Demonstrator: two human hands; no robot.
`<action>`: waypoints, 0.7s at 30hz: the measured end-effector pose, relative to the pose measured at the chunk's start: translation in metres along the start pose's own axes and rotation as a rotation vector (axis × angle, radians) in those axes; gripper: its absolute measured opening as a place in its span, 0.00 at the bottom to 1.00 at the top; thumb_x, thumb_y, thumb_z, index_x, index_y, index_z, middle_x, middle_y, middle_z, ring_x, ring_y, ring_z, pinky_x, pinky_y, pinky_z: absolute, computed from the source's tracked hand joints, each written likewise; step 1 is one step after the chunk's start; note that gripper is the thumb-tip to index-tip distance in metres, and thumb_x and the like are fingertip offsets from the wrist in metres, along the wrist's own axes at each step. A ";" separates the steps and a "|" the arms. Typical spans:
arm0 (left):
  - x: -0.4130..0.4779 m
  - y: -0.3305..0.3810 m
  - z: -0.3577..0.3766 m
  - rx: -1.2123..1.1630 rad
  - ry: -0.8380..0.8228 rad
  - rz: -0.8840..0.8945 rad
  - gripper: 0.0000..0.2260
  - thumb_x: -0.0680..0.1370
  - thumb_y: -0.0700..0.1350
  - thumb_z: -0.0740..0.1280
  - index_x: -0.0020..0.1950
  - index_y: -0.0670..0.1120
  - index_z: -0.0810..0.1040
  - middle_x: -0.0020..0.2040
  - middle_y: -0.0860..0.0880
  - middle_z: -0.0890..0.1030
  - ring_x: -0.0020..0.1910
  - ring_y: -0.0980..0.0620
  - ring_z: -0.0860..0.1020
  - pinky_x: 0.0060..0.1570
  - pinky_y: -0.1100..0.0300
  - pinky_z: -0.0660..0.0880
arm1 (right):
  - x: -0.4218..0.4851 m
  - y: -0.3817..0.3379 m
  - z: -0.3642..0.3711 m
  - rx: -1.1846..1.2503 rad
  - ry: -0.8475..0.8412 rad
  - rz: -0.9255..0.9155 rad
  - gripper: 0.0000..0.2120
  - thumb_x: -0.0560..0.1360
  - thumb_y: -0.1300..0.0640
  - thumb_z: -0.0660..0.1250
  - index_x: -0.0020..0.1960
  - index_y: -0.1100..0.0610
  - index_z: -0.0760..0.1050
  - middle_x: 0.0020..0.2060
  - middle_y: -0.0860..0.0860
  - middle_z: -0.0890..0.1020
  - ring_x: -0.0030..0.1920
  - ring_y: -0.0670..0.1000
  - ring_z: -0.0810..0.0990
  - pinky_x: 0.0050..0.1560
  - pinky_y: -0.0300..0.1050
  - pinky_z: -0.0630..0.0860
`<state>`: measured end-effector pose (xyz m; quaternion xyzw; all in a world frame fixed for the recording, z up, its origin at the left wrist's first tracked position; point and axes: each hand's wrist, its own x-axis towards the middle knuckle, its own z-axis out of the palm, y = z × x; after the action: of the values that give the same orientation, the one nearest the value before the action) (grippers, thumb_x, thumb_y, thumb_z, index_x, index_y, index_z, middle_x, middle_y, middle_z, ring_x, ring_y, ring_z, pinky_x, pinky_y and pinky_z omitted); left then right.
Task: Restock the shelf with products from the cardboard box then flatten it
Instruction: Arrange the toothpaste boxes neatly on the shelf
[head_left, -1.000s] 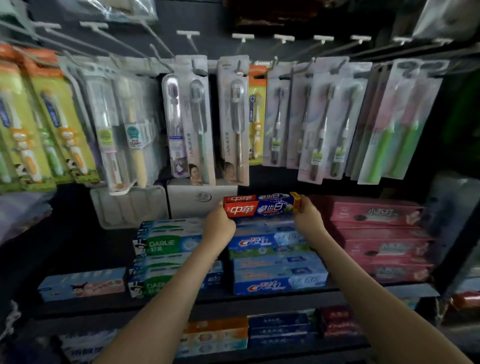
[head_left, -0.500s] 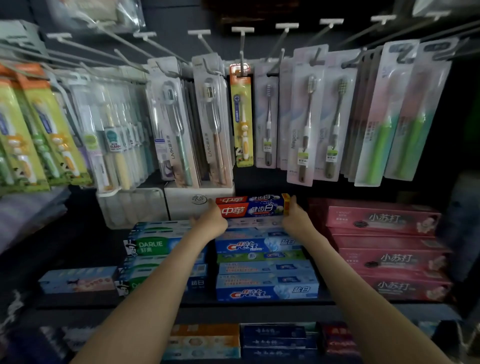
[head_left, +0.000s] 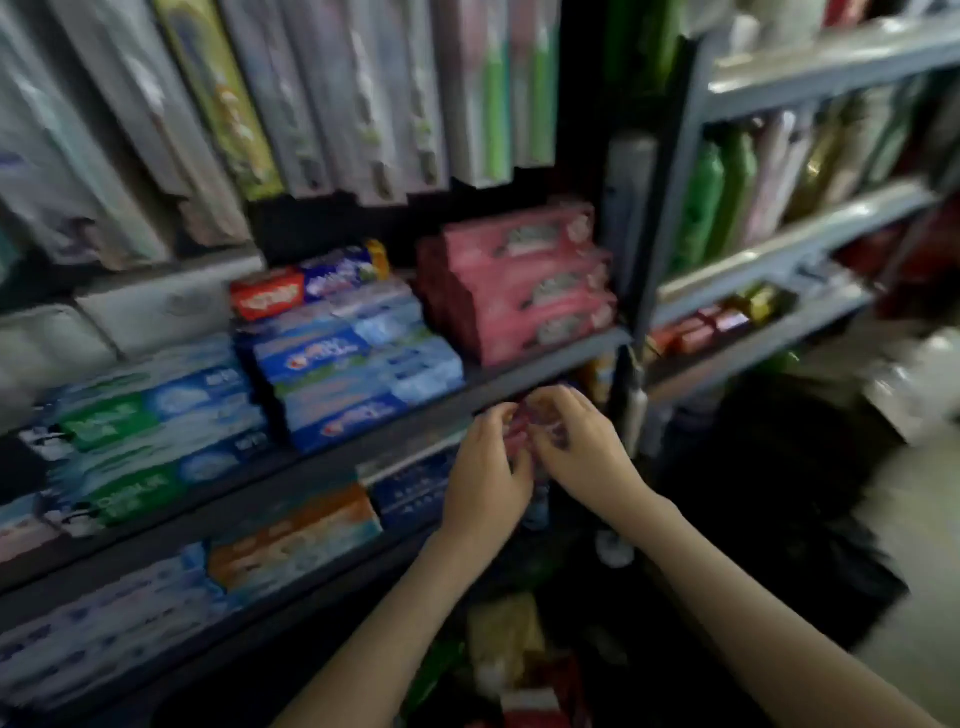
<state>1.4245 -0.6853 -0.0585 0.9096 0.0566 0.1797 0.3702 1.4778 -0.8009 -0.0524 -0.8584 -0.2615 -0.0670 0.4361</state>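
Note:
The frame is blurred by motion. A red-and-blue toothpaste box (head_left: 306, 286) lies on top of the blue toothpaste stack (head_left: 353, 364) on the shelf (head_left: 545, 358), with no hand on it. My left hand (head_left: 488, 467) and my right hand (head_left: 576, 447) are close together just below the shelf's front edge, fingers curled. Something pinkish-red (head_left: 519, 434) shows between them; whether they hold it is unclear. Low between my forearms I see blurry yellow and red goods (head_left: 514, 665); no cardboard box can be made out.
Pink toothpaste boxes (head_left: 524, 280) are stacked at the shelf's right end, green-and-blue ones (head_left: 130, 436) at the left. Toothbrush packs (head_left: 322, 93) hang above. A lower shelf holds more boxes (head_left: 291, 540). A grey rack with bottles (head_left: 779, 260) stands to the right.
Both hands have let go of the red-and-blue toothpaste box and dropped down to the right, below the shelf edge. The view has swung down and to the right.

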 end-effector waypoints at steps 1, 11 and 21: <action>-0.011 0.006 0.021 -0.014 -0.102 0.023 0.17 0.78 0.40 0.63 0.67 0.42 0.70 0.63 0.46 0.75 0.61 0.49 0.74 0.56 0.66 0.66 | -0.025 0.019 -0.009 -0.013 0.015 0.061 0.13 0.71 0.66 0.67 0.56 0.61 0.75 0.48 0.49 0.75 0.49 0.51 0.77 0.50 0.34 0.70; -0.136 0.085 0.233 0.061 -0.802 0.148 0.17 0.81 0.51 0.59 0.69 0.50 0.66 0.65 0.52 0.70 0.61 0.52 0.73 0.54 0.57 0.75 | -0.319 0.191 -0.137 -0.074 0.197 0.829 0.14 0.77 0.59 0.65 0.62 0.58 0.72 0.53 0.48 0.73 0.57 0.50 0.74 0.52 0.37 0.68; -0.333 0.062 0.473 0.212 -1.091 0.105 0.20 0.80 0.49 0.62 0.71 0.46 0.66 0.65 0.49 0.71 0.64 0.51 0.71 0.59 0.61 0.70 | -0.595 0.362 -0.096 0.025 0.339 1.448 0.20 0.77 0.56 0.66 0.67 0.54 0.68 0.61 0.50 0.74 0.63 0.49 0.72 0.60 0.40 0.72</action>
<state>1.2879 -1.1172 -0.4229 0.9046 -0.1708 -0.3058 0.2430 1.1641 -1.2832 -0.4563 -0.7888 0.4398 0.1087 0.4154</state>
